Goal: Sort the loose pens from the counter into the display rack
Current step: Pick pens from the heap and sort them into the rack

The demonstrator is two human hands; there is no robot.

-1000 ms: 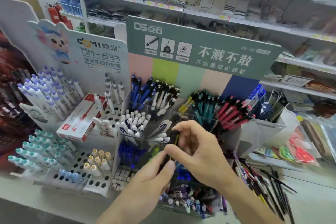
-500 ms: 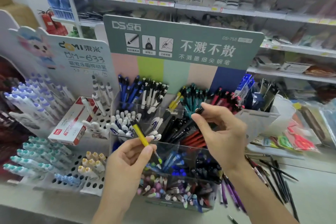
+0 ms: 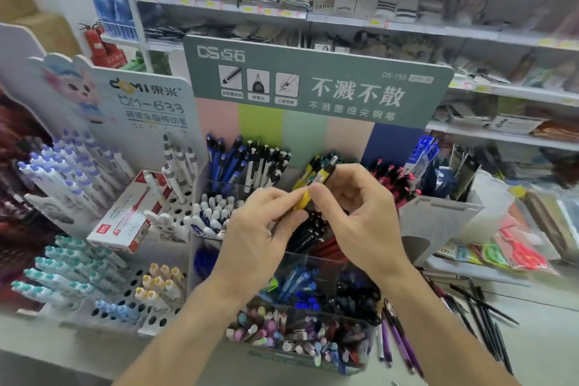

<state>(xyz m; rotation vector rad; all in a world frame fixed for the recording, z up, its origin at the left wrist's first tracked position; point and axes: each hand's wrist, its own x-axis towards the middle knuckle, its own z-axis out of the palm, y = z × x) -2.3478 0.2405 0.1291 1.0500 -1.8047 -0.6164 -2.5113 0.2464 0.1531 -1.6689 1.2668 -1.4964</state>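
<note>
Above the middle of the clear display rack (image 3: 313, 263), the left hand (image 3: 260, 229) pinches the lower yellow end of a yellow-and-black pen (image 3: 316, 185) while the right hand (image 3: 360, 213) pinches its barrel just above; its long axis tilts up and right toward the back compartment of like yellow pens (image 3: 305, 172). That compartment lies just beyond the fingertips, nearer the right hand. Rightward, loose pens (image 3: 470, 307) lie on the counter (image 3: 548, 348).
</note>
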